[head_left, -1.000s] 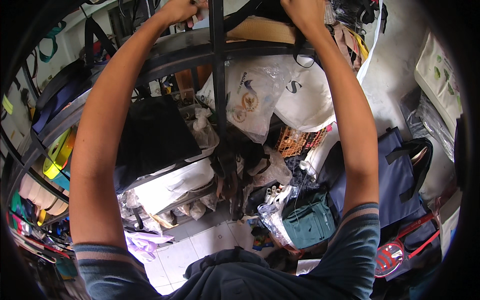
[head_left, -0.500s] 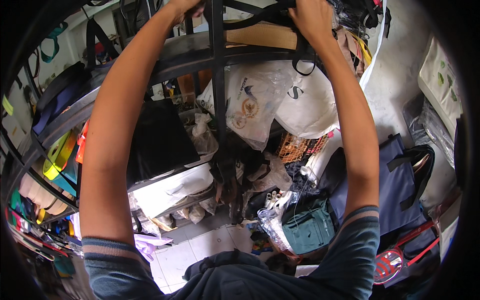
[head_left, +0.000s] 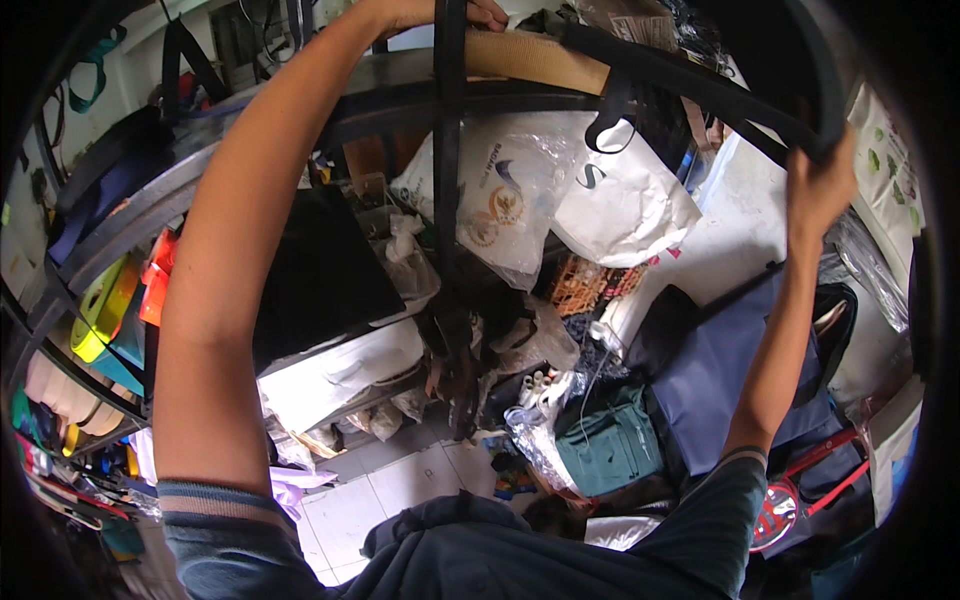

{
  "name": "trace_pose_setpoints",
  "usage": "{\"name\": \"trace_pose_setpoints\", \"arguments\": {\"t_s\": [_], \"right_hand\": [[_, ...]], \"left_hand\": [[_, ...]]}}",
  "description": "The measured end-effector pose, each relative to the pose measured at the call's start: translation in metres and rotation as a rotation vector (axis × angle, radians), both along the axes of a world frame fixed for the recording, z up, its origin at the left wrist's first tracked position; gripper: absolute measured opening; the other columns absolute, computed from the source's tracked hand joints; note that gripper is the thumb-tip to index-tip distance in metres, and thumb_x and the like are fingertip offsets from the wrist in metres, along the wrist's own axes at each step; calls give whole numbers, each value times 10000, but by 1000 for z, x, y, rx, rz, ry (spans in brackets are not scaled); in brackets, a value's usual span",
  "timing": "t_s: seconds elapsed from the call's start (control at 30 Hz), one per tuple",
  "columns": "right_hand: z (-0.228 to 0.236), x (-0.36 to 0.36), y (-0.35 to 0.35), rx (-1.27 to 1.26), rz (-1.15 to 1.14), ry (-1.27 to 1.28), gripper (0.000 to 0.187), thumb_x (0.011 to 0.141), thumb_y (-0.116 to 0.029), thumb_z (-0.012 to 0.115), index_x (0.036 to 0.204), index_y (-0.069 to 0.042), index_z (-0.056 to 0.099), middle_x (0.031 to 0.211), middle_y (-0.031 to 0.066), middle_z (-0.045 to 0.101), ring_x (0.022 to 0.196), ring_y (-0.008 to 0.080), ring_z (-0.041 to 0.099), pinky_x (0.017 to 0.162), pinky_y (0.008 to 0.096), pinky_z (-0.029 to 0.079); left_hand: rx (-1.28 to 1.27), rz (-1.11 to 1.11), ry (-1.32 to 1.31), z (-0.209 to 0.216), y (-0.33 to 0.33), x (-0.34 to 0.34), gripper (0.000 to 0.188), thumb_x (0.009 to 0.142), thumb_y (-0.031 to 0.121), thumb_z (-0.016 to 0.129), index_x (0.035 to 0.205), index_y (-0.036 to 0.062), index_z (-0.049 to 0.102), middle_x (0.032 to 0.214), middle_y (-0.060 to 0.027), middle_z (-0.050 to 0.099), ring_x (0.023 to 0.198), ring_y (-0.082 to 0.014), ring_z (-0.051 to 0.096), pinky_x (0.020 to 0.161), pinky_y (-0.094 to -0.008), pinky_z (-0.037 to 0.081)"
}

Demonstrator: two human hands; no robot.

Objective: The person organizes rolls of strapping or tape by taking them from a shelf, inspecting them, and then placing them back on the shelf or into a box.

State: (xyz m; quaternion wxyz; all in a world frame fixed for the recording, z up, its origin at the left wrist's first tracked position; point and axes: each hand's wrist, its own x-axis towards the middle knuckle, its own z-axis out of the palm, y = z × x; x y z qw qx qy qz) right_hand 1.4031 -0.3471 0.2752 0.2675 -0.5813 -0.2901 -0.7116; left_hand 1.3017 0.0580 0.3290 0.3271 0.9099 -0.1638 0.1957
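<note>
My right hand (head_left: 822, 195) is raised at the right, closed round a wide black webbing strap (head_left: 690, 80). The strap runs slantwise from the shelf top to the hand, and a broad black length loops above it. My left hand (head_left: 486, 14) reaches over the shelf at the top edge, partly hidden behind a black upright post (head_left: 449, 150). Its visible fingers are loosely stretched out, with nothing seen in them. Just beside them lies a tan roll of webbing (head_left: 530, 62) on the dark curved shelf (head_left: 370, 95).
Below the shelf hang a clear plastic bag (head_left: 505, 200) and a white bag (head_left: 625, 205). A green bag (head_left: 610, 445) and a blue bag (head_left: 720, 350) stand lower right. Coloured webbing rolls (head_left: 100, 310) fill the left rack. White floor tiles (head_left: 400, 490) show below.
My right hand has swung right and down from the shelf top, drawing the black strap out with it. My left hand has shifted right, its fingers now past the post beside the tan roll.
</note>
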Motion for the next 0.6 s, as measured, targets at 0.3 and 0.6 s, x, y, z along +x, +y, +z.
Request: {"name": "trace_pose_setpoints", "arguments": {"t_s": [0.3, 0.6], "right_hand": [[-18, -122, -104, -23, -132, 11, 320, 820, -109, 625, 1126, -15, 629, 948, 117, 698, 826, 176, 665, 740, 271, 497], [-60, -231, -57, -138, 44, 545, 347, 817, -206, 714, 1032, 38, 592, 807, 101, 656, 772, 110, 577, 730, 272, 464]], "left_hand": [[-71, 20, -104, -5, 7, -6, 238, 848, 193, 602, 1005, 40, 693, 977, -132, 651, 965, -199, 602, 869, -321, 479], [-733, 262, -854, 1, -15, -36, 152, 837, 167, 499, 845, 49, 594, 701, -77, 552, 641, -159, 518, 595, -321, 436]]}}
